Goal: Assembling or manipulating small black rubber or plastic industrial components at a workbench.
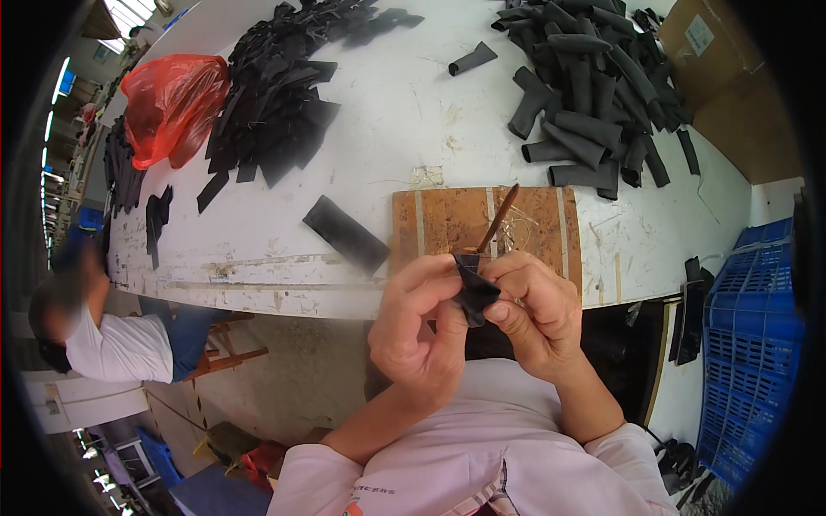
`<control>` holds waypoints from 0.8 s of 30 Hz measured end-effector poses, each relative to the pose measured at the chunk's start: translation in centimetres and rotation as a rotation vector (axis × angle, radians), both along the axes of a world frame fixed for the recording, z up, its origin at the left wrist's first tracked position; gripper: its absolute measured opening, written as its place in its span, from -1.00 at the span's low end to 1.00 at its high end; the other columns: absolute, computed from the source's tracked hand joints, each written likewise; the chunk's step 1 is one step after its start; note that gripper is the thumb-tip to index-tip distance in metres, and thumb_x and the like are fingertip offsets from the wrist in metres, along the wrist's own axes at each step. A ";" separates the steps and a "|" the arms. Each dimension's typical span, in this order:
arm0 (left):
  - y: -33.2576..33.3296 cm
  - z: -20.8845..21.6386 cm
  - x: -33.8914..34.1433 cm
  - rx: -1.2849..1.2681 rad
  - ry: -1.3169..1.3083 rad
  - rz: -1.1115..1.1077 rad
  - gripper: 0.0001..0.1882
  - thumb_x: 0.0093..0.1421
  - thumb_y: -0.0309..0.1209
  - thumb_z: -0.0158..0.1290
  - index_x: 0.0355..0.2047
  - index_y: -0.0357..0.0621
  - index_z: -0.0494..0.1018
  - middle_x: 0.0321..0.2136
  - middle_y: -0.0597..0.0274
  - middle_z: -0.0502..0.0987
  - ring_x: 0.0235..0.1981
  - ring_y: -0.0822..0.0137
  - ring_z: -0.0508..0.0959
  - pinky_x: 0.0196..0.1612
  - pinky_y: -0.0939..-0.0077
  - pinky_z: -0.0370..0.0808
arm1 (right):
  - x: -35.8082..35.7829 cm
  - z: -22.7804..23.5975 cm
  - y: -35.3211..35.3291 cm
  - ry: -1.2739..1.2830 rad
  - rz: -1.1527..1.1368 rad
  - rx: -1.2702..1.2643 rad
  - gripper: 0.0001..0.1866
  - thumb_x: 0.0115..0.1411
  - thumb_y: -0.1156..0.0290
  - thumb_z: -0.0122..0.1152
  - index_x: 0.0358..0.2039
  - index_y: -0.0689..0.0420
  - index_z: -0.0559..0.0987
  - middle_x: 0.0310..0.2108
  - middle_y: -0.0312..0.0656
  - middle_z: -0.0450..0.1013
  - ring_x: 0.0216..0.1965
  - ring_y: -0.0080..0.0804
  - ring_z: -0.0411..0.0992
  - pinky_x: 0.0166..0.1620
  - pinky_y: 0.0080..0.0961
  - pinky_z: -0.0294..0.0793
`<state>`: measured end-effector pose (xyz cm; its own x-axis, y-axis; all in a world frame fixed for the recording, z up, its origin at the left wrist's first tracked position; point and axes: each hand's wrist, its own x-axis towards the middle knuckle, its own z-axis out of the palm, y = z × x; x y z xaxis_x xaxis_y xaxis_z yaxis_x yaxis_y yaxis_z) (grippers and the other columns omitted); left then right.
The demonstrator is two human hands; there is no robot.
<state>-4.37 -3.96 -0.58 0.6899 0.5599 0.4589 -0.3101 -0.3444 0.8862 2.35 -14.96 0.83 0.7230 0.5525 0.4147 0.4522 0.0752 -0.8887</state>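
Between my two hands is a small black fabric piece (pixel 476 295), its edge spread into an opening toward me. My left hand (pixel 420 325) pinches its left side with thumb and fingers. On the other side, my right hand (pixel 539 311) grips it between thumb and fingertips. Just beyond the fabric a thin brown rod (pixel 499 218) slants up and to the right; whether the fabric touches its lower end I cannot tell. Beneath is a worn wooden board (pixel 422 225) at the table's near edge. A flat black fabric strip (pixel 346 234) lies left of the board.
A heap of black fabric strips (pixel 280 112) and a red plastic bag (pixel 176 103) occupy the far left. Rolled dark tubes (pixel 589 129) pile up at the far right beside a cardboard box (pixel 718 86). Blue crates (pixel 747 353) stand at right. Another person (pixel 120 344) sits at left.
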 end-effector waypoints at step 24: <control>3.1 5.2 2.5 -1.576 -0.091 -1.388 -0.52 0.06 -0.54 -0.14 0.01 -0.38 0.05 -0.33 -0.14 0.40 -0.85 0.59 0.23 -0.84 0.75 0.07 | 1.7 5.4 -0.1 0.546 0.112 0.164 -0.82 0.17 0.38 -0.02 -0.50 0.22 0.38 -0.59 -0.38 0.26 -0.52 -0.70 0.20 -0.45 -0.77 0.21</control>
